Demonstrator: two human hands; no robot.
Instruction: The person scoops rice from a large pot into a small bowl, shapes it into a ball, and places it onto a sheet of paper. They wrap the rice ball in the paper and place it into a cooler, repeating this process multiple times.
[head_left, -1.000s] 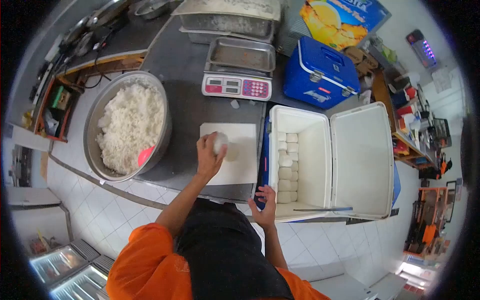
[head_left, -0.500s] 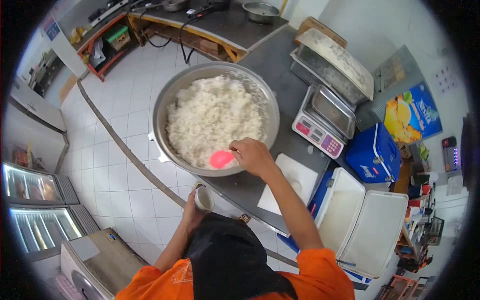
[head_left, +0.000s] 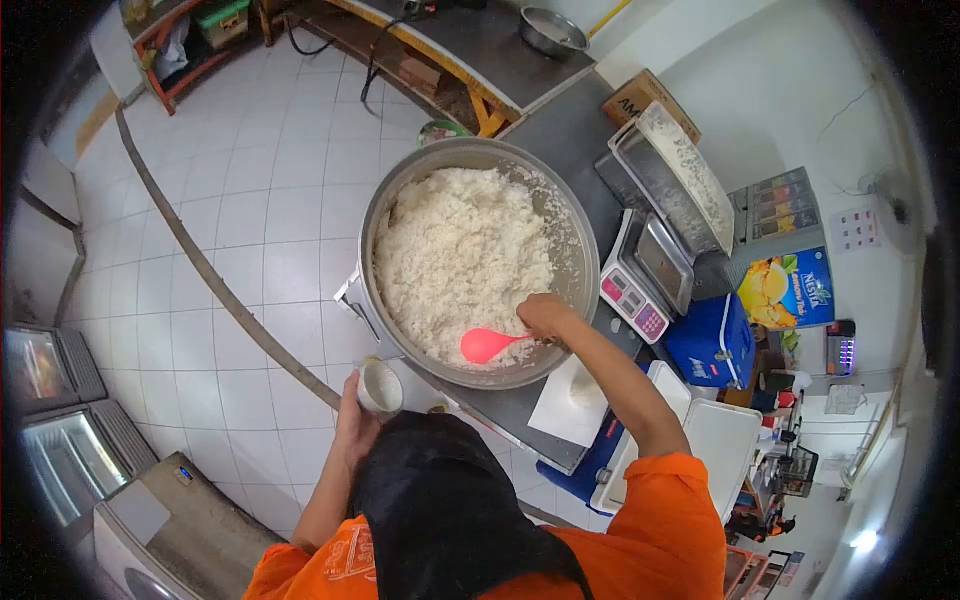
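Clock = picture, 12 at top.

Key relation: pink spoon (head_left: 484, 346) sits on the rice (head_left: 455, 250), inside the pot (head_left: 577, 265) at about its 6 o'clock, near the rim. Head lies at 8 o'clock from the right hand's fingers. Long axis runs roughly 9 to 3, handle end toward 3, under that hand.

Right hand (head_left: 545, 317) is the nearer one: it reaches in over the pot's 5 o'clock edge, fingers together and, as far as I can see, clamped on the handle. Handle end is hidden under the knuckles, so call the exact grip likely, not certain.

Left hand (head_left: 357, 420) is closed around a pale cup (head_left: 381, 387), mouth up, just outside the pot at its 7 o'clock. From the spoon head, cup is at 8, pot rim between them. Can't tell whether anything's in the cup.

Around: white board (head_left: 556, 414) with a pale round patch at the pot's 5 o'clock, scale (head_left: 630, 296) at 3, white cool-box lid (head_left: 718, 455) out at 4 to 5.

Vs half a second ago: cup still in left hand, spoon still at the pot's lower edge. A stretch of pink handle now shows between head and fingers; back then the fingers sat right against the head. View has also swung, so the pot sits further right in frame.
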